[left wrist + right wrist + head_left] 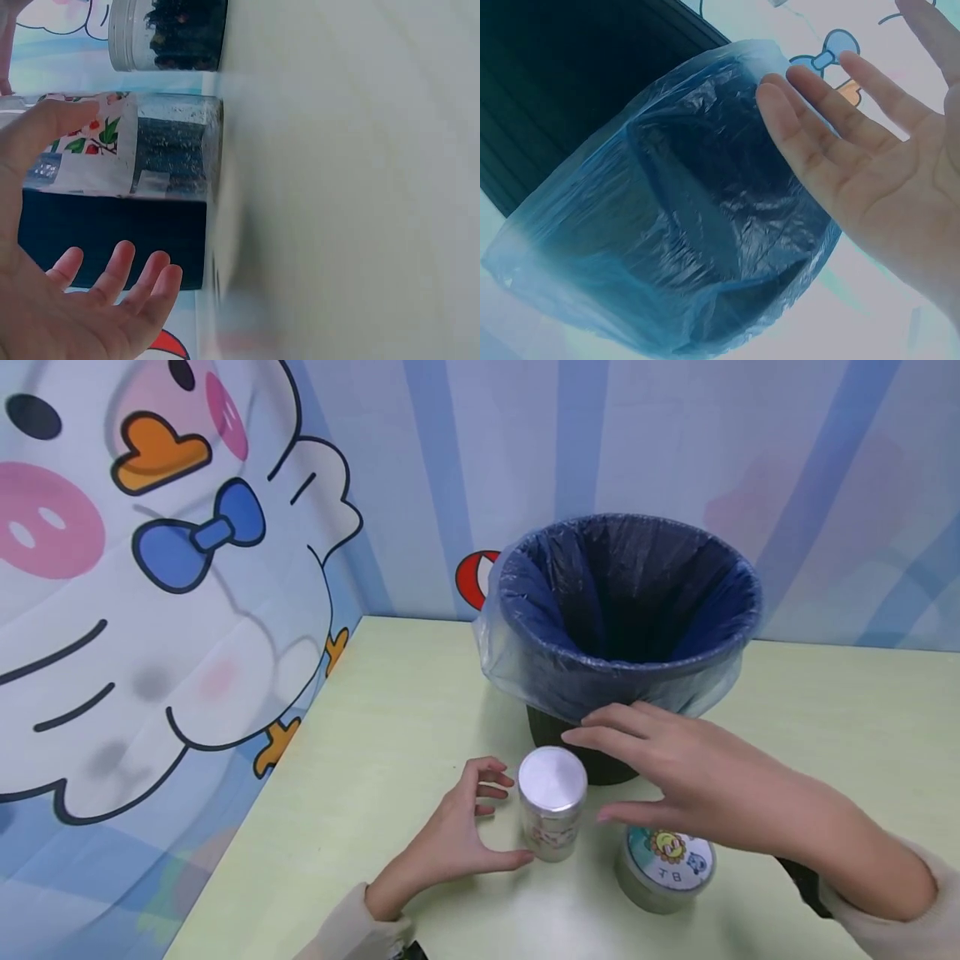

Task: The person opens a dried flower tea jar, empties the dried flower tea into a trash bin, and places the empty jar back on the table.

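Note:
A clear jar with a silver lid (552, 781) and a floral label (94, 154) stands upright on the table. My left hand (457, 827) is beside it on the left, fingers loosely curved and thumb near its base; whether the thumb touches cannot be told. Above and right of that jar hovers my right hand (682, 768), fingers extended and holding nothing, in front of the bin. Below the right hand sits a shorter round jar (667, 868) with a cartoon sun on its lid; dark contents show through its wall (187, 34) in the left wrist view.
A dark bin (543, 725) lined with a translucent blue bag (622, 685) stands behind the jars, its mouth open upward. The pale yellow-green table (337, 827) meets a printed backdrop (420, 485) at the back and a duck-patterned one at left.

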A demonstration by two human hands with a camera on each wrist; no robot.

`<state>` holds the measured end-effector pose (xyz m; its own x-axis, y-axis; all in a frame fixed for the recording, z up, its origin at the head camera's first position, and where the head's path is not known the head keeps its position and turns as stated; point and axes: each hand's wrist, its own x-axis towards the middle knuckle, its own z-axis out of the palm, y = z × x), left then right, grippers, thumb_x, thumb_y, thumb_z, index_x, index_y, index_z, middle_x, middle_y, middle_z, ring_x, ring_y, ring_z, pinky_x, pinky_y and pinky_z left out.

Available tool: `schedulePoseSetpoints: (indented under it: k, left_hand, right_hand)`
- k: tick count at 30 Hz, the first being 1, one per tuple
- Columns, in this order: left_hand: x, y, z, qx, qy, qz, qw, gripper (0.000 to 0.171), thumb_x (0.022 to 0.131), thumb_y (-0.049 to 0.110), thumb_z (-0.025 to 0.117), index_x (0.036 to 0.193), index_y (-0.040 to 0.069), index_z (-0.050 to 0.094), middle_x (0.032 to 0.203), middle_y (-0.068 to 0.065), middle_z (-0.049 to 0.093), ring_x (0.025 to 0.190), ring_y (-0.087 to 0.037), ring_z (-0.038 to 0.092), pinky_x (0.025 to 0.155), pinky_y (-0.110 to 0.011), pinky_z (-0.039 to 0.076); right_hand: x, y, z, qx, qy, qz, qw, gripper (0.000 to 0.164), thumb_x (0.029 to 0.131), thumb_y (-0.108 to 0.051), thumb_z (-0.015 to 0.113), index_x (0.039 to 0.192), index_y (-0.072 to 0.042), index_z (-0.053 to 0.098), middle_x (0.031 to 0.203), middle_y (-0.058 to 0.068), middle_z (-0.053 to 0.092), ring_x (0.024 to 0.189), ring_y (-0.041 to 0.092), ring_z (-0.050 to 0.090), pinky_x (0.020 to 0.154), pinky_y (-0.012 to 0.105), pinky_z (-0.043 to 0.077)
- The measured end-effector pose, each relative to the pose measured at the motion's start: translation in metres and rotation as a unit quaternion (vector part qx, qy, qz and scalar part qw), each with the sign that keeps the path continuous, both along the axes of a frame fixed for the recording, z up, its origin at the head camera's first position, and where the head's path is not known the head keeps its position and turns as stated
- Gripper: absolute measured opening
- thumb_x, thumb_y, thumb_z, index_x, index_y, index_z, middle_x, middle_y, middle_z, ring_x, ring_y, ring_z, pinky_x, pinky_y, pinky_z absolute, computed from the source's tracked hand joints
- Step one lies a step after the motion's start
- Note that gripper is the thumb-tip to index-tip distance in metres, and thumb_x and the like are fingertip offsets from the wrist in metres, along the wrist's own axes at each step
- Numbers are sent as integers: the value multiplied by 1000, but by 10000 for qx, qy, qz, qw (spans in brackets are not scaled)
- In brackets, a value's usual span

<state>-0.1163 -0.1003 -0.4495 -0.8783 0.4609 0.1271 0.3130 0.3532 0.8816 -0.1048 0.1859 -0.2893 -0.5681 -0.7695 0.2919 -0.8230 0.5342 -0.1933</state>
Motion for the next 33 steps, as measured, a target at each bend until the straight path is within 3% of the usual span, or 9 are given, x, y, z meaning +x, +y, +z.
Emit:
schedulePoseSetpoints:
  k: [4,9,17,21,25,33]
  left_hand:
    - [3,-6,-1,-99,-180,62,9998,95,67,32,93,137,14,31,128,-11,54,112,-26,61,93,-42,52]
    - [9,-13,-3,-235,-359,111,9990,87,69,33,92,129,7,35,122,-9,56,105,-23,64,88,-38,54]
    - [22,-18,-2,-561,-477,222,9970,61,72,39,89,112,13,50,108,-2,64,95,-19,66,84,-33,55]
    - [27,-18,1,-840,-441,-5,9955,43,75,42,86,99,14,64,95,1,68,89,-16,66,83,-32,54]
    - [32,-15,6,-886,-459,-384,9943,35,79,41,84,96,14,70,91,4,70,88,-13,66,86,-31,54]
    - [42,1,12,-716,-606,-980,9908,44,81,33,84,117,10,70,105,5,71,94,-7,66,82,-27,55]
  right_hand:
    - [4,6,-1,-1,-143,-137,9998,60,87,-51,73,136,-21,58,127,-8,58,113,12,57,83,36,56]
    - [9,14,-5,9,-240,-309,9992,60,86,-49,74,137,-22,58,127,-8,58,111,11,58,81,34,56]
    - [14,34,-13,206,-477,-677,9964,59,84,-43,79,136,-23,58,128,-6,57,109,13,60,79,37,56]
    - [14,43,-18,384,-748,-839,9929,59,85,-47,77,135,-23,59,128,-4,57,111,18,59,79,40,56]
    - [14,48,-23,499,-874,-921,9906,59,85,-51,75,134,-23,59,128,-4,57,111,19,59,77,40,56]
    - [15,51,-30,518,-1237,-1136,9844,57,84,-60,70,131,-29,61,127,-7,58,111,16,60,79,39,57]
